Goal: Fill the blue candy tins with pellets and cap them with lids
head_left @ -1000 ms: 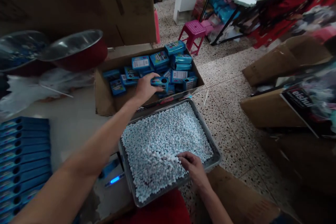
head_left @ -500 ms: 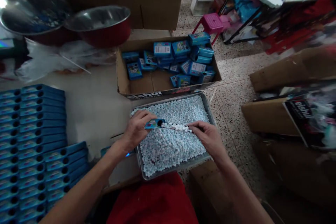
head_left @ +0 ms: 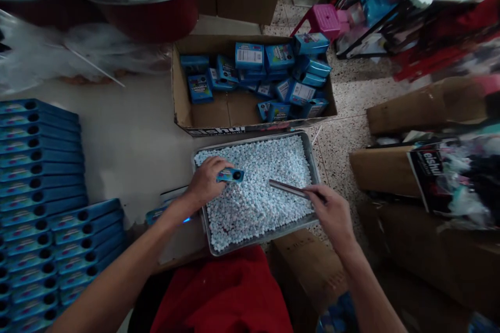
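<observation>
Over the left part of a metal tray (head_left: 312, 158) full of small pale blue and white pieces (head_left: 258, 208), my left hand (head_left: 207, 179) is closed round a small blue box (head_left: 231, 175) with a dark round hole in its end. My right hand (head_left: 330, 210), at the tray's right edge, grips the dark end of a narrow metal scoop (head_left: 287, 187). The scoop points left over the pieces, apart from the box, and no pieces show in it.
A cardboard carton (head_left: 253, 127) of blue boxes stands behind the tray. Rows of blue boxes (head_left: 42, 166) fill the left side. Metal bowls (head_left: 156, 15) and clear plastic (head_left: 109, 60) lie at the back left, a pink stool (head_left: 324, 20) beyond the carton.
My right hand has drawn the scoop back to the right, away from the box. The white pieces that lay along the scoop no longer show. The whole view has shifted slightly.
</observation>
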Demonstrator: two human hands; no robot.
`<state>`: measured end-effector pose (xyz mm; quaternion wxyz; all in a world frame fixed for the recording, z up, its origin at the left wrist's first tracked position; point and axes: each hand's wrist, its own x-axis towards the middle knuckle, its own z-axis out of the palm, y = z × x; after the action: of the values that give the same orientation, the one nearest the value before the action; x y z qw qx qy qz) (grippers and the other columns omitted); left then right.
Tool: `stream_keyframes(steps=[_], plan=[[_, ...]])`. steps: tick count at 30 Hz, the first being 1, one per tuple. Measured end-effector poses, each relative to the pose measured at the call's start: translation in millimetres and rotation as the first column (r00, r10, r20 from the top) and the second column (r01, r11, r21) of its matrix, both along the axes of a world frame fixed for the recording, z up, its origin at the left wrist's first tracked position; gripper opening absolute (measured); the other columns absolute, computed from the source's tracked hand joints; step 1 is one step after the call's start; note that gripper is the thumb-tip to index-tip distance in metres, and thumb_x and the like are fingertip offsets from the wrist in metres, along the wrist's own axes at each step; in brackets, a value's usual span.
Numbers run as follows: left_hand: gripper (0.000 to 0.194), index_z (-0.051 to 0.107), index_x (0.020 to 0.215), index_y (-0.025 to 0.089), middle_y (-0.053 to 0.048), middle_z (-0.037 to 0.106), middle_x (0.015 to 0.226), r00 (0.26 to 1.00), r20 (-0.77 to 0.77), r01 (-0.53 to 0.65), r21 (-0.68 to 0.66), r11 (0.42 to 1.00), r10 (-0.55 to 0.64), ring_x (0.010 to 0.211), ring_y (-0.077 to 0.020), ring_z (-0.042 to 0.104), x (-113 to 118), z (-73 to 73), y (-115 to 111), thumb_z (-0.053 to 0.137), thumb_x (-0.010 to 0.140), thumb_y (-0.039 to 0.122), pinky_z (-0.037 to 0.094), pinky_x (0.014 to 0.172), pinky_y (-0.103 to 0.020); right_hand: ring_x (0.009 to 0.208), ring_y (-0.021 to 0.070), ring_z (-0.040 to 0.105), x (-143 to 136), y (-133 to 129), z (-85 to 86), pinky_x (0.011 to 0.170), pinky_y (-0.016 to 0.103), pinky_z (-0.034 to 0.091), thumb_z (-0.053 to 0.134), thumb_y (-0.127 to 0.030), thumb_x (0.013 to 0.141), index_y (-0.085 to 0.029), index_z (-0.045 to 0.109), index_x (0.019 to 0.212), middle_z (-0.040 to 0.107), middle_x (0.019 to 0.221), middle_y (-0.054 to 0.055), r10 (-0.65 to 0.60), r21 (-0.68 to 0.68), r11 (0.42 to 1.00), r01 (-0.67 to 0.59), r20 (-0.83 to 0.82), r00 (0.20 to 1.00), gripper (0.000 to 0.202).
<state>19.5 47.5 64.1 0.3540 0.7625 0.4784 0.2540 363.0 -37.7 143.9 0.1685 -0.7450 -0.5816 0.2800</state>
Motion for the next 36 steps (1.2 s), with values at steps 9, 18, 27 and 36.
stream_keyframes(steps=[9,18,27,36], plan=[[0.039,0.071,0.105,0.022,-0.005,0.067,0.102,0.992,-0.064,-0.114,-0.014,0.993,0.113,0.101,-0.0238,0.062,-5,10.0,-3,0.064,0.072,0.003,0.05,0.092,-0.038,0.086,0.0264,0.069,-5,-20,-168.1,0.084,0.04,0.051,0.066,-0.042,0.081,-0.021,0.077,0.083,0.077,0.089,0.008,-0.193,-0.072,0.981,0.179,-0.387,0.902,0.024],[0.046,0.072,0.105,0.022,-0.006,0.066,0.105,0.976,-0.218,-0.006,0.026,1.0,0.012,0.1,-0.0252,0.059,10,19.2,-4,0.057,0.068,-0.002,0.049,0.091,-0.04,0.067,0.0155,0.059,-10,-8,-110.0,0.063,0.028,0.045,0.077,-0.039,0.078,-0.02,0.079,0.089,0.073,0.077,0.001,-0.283,-0.24,0.957,0.163,-0.648,0.707,0.022],[0.036,0.072,0.107,0.022,-0.007,0.067,0.106,0.984,-0.176,0.033,0.047,0.998,-0.025,0.102,-0.0251,0.059,15,27.5,-16,0.062,0.077,0.006,0.047,0.091,-0.039,0.084,0.0201,0.068,-57,27,-6.9,0.08,0.033,0.049,0.062,-0.025,0.09,-0.022,0.077,0.089,0.075,0.088,0.003,0.056,0.066,0.997,-0.037,-0.319,0.946,0.015],[0.042,0.07,0.107,0.023,-0.005,0.067,0.107,0.992,-0.123,0.007,0.021,1.0,-0.005,0.102,-0.0248,0.06,8,15.7,-22,0.063,0.071,0.003,0.048,0.091,-0.039,0.082,0.0206,0.067,-90,27,45.9,0.076,0.032,0.047,0.054,-0.019,0.092,-0.022,0.075,0.091,0.074,0.088,0.006,0.229,0.128,0.962,-0.24,0.092,0.969,0.021]])
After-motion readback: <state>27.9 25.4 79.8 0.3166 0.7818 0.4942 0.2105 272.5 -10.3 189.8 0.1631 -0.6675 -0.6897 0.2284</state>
